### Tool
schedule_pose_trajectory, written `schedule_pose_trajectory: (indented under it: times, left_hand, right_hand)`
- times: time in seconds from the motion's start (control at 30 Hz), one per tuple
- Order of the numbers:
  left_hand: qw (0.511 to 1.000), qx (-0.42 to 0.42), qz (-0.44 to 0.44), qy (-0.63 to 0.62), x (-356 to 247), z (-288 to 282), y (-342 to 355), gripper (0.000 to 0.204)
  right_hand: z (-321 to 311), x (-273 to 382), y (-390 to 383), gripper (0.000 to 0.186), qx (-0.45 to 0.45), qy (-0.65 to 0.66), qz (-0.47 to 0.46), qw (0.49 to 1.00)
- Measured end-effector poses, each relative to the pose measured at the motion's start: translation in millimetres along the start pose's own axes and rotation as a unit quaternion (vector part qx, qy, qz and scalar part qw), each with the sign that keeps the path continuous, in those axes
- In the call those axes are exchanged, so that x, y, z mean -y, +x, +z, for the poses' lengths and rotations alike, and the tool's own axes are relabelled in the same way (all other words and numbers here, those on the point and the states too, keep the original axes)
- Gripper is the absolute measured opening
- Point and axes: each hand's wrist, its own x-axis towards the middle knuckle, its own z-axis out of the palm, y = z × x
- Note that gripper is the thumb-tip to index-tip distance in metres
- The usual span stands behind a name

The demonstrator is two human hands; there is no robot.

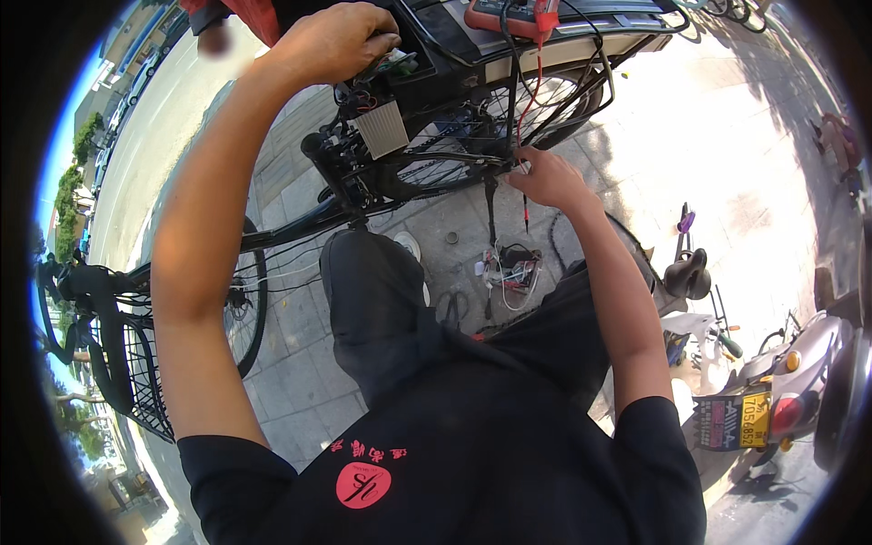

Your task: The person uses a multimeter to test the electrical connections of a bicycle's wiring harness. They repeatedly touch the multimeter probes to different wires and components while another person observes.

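Observation:
An electric bicycle point(300, 222) stands across in front of me. My left hand point(341, 44) is at its black open compartment, fingers curled downward; what they grip, if anything, is hidden. Loose wires point(397, 64) show just below those fingers. Under the compartment hangs a finned metal box point(381, 131). My right hand point(549, 178) is closed in a pinch beside the rear wheel point(568, 104), near the hub, with a small whitish piece point(522, 168) at the fingertips. A red multimeter point(509, 16) lies on the rear rack, and its red lead point(538, 91) runs down past that hand.
On the paving between my legs lies a bundle of wires and parts point(513, 272), with pliers-like handles point(451, 307) nearby. A bicycle saddle point(688, 274) is on the ground to the right. Farther right stands a parked scooter point(790, 386). Part of another person in red point(257, 18) shows at the top.

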Motion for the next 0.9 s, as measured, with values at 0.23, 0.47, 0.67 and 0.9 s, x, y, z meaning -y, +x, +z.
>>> schedule_pose_trajectory:
  times: [0.23, 0.47, 0.67, 0.9]
  left_hand:
    - [0.871, -0.276, -0.093, -0.396, -103, 1, -121, 0.021]
    - [0.814, -0.060, -0.195, -0.544, -199, 104, -175, 0.022]
    - [0.874, 0.076, -0.195, -0.439, -216, 195, -173, 0.060]
    - [0.938, -0.009, -0.103, -0.331, -232, 252, -171, 0.063]
  right_hand:
    - [55, -40, 38, 0.046, -0.011, -0.045, 0.131, 0.990]
    - [104, -76, 64, 0.040, -0.022, 0.016, 0.051, 0.998]
    - [103, -68, 48, 0.036, 0.083, -0.019, -0.026, 0.996]
    - [-4, -28, -26, 0.041, 0.155, 0.580, -0.025, 0.799]
